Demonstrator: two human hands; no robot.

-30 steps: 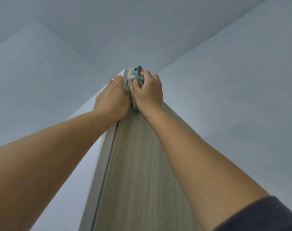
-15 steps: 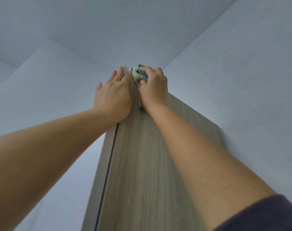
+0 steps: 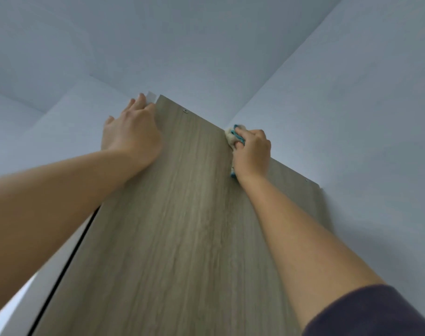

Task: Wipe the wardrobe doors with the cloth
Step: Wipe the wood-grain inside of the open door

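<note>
A tall wood-grain wardrobe door [image 3: 182, 226] rises in front of me, seen from below. Its top edge slants from upper left down to the right. My right hand [image 3: 251, 154] is closed around a bunched white and teal cloth [image 3: 233, 138] and presses it against the door near the top edge. My left hand [image 3: 131, 132] lies flat with fingers spread at the door's upper left corner, fingertips reaching the edge. Most of the cloth is hidden under my right hand.
A dark gap and a pale grey panel [image 3: 49, 275] run along the door's left side. White walls and ceiling [image 3: 206, 44] surround the wardrobe. Two small metal fittings [image 3: 186, 111] sit near the door's top edge.
My right hand has slid the cloth to the right along the door's top edge, away from my left hand. The view has turned, so the door's face shows much wider.
</note>
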